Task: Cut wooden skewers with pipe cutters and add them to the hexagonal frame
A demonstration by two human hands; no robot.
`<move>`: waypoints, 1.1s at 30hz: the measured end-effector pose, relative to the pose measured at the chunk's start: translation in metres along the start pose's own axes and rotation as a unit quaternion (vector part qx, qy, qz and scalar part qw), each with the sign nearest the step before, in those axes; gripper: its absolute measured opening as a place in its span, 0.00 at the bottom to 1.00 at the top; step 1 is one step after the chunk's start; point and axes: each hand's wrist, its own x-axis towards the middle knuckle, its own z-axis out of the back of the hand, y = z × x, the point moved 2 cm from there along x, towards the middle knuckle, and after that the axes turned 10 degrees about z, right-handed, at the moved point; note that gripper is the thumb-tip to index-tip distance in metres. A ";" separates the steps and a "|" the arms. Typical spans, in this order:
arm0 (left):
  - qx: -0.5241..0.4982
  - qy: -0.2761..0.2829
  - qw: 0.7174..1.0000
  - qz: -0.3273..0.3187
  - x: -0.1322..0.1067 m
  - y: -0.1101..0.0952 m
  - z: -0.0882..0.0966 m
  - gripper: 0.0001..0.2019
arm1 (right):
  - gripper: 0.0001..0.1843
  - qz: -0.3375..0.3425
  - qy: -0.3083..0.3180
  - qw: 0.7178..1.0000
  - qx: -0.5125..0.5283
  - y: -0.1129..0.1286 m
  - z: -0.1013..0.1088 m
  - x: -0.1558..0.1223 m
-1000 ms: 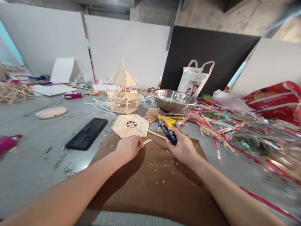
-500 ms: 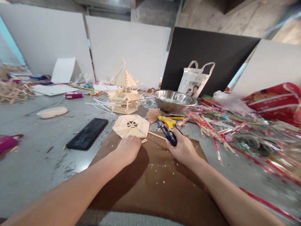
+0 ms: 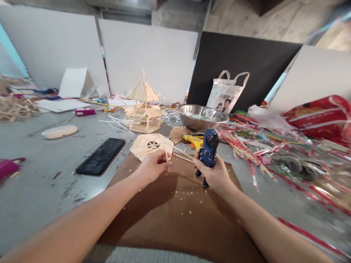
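1. Wooden sticks: three can be counted at the hands, above or on one brown mat (image 3: 175, 226). These are one short stick (image 3: 166, 157), one long stick (image 3: 179, 149) and one lying stick (image 3: 183, 158).
2. Two bare hands reach forward. The left hand (image 3: 152, 166) pinches the short stick, roughly upright, between thumb and fingers.
3. The right hand (image 3: 216, 173) has its fingers wrapped around one blue hand tool (image 3: 208, 149), its handles pointing down. The long stick slants to this hand's fingertips; whether they grip it, I cannot tell.
4. The lying stick rests on the mat, between the hands.
5. One flat six-sided stick panel (image 3: 141, 144) lies just beyond the left hand. Behind it stands one pagoda model (image 3: 144, 115) with two roof tiers.
6. Beyond the right hand are one yellow glue gun (image 3: 192, 140), one fan-shaped brown piece (image 3: 178, 135) and one steel bowl (image 3: 203, 124).
7. Left of the mat lie one black phone (image 3: 101, 156) and one white oval object (image 3: 59, 132).
8. At right, wrapped sticks (image 3: 244, 148) lie heaped, too tangled to count.
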 end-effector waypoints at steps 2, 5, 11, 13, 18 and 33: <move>-0.089 0.029 0.996 0.002 -0.003 -0.003 -0.005 0.10 | 0.11 -0.005 0.010 1.000 0.022 0.002 -0.003 -0.003; -0.172 0.050 0.984 0.000 -0.008 -0.005 -0.010 0.11 | 0.09 0.025 0.038 0.999 0.005 0.004 -0.006 -0.008; -0.255 0.085 0.963 -0.002 -0.015 -0.007 -0.015 0.12 | 0.11 0.097 0.097 0.989 -0.058 0.012 -0.012 -0.016; -0.255 0.087 0.963 -0.008 -0.016 -0.009 -0.015 0.11 | 0.11 0.108 0.105 0.986 -0.077 0.016 -0.014 -0.017; -0.200 0.034 0.979 -0.037 -0.011 -0.008 -0.008 0.10 | 0.14 0.112 0.132 0.982 -0.073 0.019 -0.010 -0.016; 0.173 0.012 0.984 -0.046 -0.001 0.006 -0.003 0.06 | 0.12 0.030 0.023 0.998 0.053 -0.007 0.008 0.006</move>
